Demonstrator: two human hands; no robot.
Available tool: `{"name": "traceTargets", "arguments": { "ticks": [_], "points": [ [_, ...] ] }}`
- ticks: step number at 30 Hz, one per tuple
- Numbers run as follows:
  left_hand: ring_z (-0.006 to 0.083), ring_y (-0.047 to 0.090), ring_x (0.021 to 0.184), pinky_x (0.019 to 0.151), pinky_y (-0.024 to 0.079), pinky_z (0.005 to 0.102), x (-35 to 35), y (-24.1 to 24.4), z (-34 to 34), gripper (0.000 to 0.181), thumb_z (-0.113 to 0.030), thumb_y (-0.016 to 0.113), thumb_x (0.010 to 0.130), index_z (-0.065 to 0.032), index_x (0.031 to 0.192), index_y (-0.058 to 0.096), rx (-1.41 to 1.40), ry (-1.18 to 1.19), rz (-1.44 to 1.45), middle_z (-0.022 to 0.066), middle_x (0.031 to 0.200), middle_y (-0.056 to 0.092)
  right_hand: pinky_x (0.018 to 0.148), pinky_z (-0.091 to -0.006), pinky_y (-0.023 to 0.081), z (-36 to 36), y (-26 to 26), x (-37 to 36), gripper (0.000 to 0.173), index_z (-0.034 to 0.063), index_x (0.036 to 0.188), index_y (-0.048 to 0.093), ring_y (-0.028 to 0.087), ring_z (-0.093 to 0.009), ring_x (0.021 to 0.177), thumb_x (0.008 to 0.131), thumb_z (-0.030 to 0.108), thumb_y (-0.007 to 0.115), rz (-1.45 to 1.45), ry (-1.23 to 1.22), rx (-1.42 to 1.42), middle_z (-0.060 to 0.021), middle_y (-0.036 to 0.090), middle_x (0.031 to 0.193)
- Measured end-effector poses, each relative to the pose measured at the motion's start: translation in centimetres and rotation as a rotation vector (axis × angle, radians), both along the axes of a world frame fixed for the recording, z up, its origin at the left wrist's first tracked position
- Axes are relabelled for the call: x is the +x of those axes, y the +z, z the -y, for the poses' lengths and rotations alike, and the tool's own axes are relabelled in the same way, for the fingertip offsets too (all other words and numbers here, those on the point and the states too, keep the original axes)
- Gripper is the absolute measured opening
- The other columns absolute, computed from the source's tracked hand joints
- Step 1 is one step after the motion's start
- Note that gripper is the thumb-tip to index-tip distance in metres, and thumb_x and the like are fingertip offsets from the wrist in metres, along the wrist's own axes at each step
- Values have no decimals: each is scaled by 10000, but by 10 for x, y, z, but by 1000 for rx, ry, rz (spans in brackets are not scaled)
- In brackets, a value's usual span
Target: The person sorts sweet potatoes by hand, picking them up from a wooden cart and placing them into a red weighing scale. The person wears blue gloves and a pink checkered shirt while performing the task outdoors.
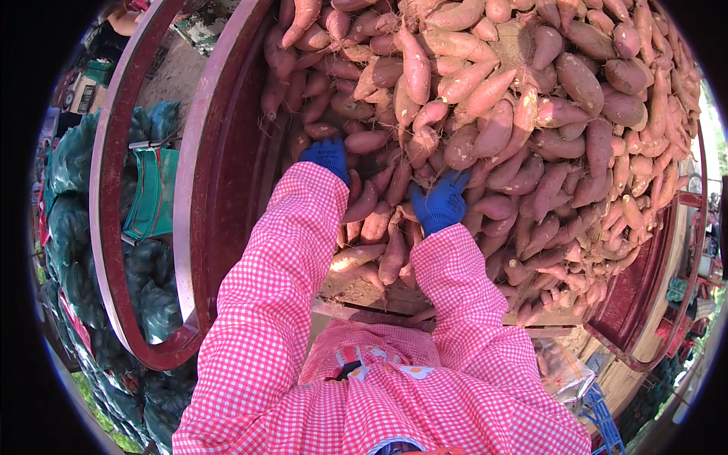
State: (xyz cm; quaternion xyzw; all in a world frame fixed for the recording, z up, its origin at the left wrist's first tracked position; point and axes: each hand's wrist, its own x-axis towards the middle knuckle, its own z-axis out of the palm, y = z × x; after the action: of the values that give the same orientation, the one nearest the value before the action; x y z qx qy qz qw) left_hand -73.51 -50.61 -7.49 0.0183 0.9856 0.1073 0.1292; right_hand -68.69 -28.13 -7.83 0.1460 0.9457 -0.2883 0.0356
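Observation:
A large heap of sweet potatoes [500, 131], reddish-skinned with soil and fine roots on them, lies before me in a dark red metal truck bed [227, 165]. My left hand [327, 159], in a blue work glove, reaches in at the heap's left side, beside the bed wall. Its fingertips touch or nearly touch a small sweet potato [321, 131]; whether it grips anything is hidden. My right hand [441, 202], gloved alike, is lower among the roots. Its thumb and fingers are apart over several sweet potatoes, and I cannot see whether one is held.
A curved red rail [105, 187] stands outside the left wall. Beyond it are filled green mesh sacks [71, 222] and a green mesh piece [151, 193] on a frame. A second red side panel [631, 290] is at right. Below it sit a clear plastic bag [563, 369] and blue frame [606, 418].

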Motion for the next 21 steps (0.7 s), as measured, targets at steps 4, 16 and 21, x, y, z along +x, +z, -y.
{"name": "traceTargets", "arguments": {
  "ticks": [4, 16, 21],
  "points": [
    [336, 603, 932, 808, 478, 417, -2, -5, 5, 495, -278, 634, 731, -19, 1143, 541, -68, 8, 153, 194, 1042, 617, 987, -400, 383, -8, -12, -7, 861, -64, 1346, 258, 440, -384, 1161, 707, 277, 724, -240, 61, -143, -292, 327, 1335],
    [245, 570, 981, 865, 466, 353, 148, 75, 64, 568, -339, 556, 867, 60, 1252, 434, 1824, 742, 223, 164, 1158, 546, 912, -436, 440, -26, -19, -14, 647, -45, 1256, 429, 495, -387, 1142, 770, 320, 652, -250, 142, -46, -275, 484, 1248],
    [270, 533, 1099, 954, 443, 375, 208, 57, 53, 740, -441, 561, 829, 41, 1341, 332, 2050, 926, 240, 177, 1300, 473, 587, -302, 512, -35, 20, -37, 596, -29, 1198, 490, 605, -189, 793, 796, 364, 687, 471, 48, -672, -97, 596, 1047]
  ]
}}
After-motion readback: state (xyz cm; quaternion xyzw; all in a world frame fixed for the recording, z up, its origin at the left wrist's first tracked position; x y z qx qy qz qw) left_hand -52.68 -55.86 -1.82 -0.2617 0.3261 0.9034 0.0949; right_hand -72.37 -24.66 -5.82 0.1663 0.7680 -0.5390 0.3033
